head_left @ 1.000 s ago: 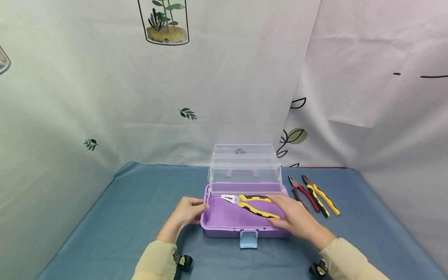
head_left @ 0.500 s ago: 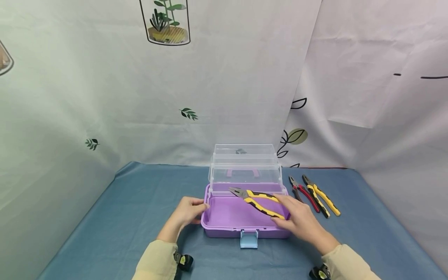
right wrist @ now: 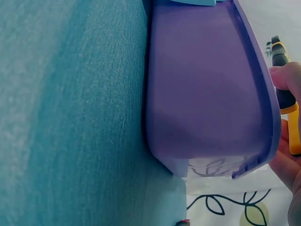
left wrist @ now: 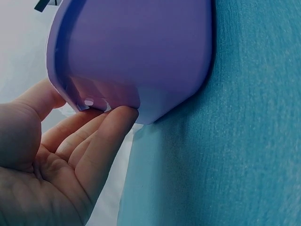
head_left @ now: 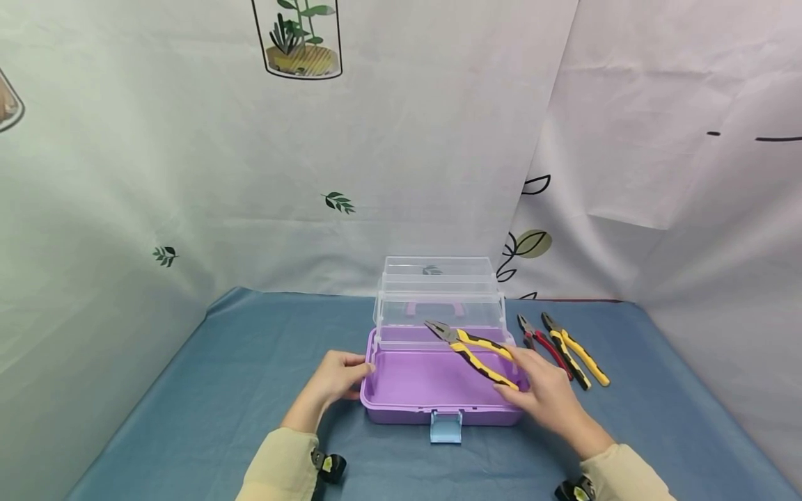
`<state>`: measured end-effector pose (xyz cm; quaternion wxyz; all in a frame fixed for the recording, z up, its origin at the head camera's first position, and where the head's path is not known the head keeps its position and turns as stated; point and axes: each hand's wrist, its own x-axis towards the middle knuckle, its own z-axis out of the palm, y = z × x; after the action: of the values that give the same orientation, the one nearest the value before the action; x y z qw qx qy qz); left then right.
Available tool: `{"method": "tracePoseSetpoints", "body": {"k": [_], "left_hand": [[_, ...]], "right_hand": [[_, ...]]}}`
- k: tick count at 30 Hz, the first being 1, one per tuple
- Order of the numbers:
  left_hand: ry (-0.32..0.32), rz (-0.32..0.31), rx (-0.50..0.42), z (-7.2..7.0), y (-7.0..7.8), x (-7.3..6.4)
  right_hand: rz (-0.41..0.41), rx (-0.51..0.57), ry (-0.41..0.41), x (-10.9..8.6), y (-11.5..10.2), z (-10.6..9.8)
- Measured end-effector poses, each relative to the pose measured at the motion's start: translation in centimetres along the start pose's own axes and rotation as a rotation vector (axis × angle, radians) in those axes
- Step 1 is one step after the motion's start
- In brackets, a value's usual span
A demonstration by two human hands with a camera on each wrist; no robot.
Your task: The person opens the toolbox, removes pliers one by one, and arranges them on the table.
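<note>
A purple toolbox (head_left: 407,379) sits on the blue cloth with its clear lid (head_left: 438,285) raised at the back. At its left end, my left hand (head_left: 332,381) grips the wall, thumb over the rim and fingers outside, as the left wrist view (left wrist: 70,155) confirms for the hand. My right hand (head_left: 548,396) holds yellow-and-black pliers (head_left: 452,337) by the handle ends, above the box's right half. Their grey nose points left and away from me, with the handles spread. The right wrist view catches part of a yellow-and-black handle (right wrist: 286,99) beside the toolbox rim.
Right of the toolbox lie red-handled pliers (head_left: 553,353) and a second yellow-and-black pair (head_left: 570,351) on the blue cloth (head_left: 269,334). A light blue latch (head_left: 445,427) hangs at the box front. Printed white fabric (head_left: 438,139) rises behind the table.
The right hand has drawn slightly right, and the pliers' nose has lifted and swung away and to the right. The left hand has kept its place on the toolbox.
</note>
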<state>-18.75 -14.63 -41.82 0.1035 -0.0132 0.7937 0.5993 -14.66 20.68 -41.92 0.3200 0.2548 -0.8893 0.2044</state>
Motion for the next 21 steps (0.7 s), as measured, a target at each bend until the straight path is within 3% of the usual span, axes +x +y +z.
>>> {"method": "tracePoseSetpoints", "body": {"k": [21], "left_hand": [[0.01,-0.014,0.017,0.0,0.1,0.0]], "right_hand": [[0.098,-0.081,0.116,-1.1,1.6,-1.0]]}}
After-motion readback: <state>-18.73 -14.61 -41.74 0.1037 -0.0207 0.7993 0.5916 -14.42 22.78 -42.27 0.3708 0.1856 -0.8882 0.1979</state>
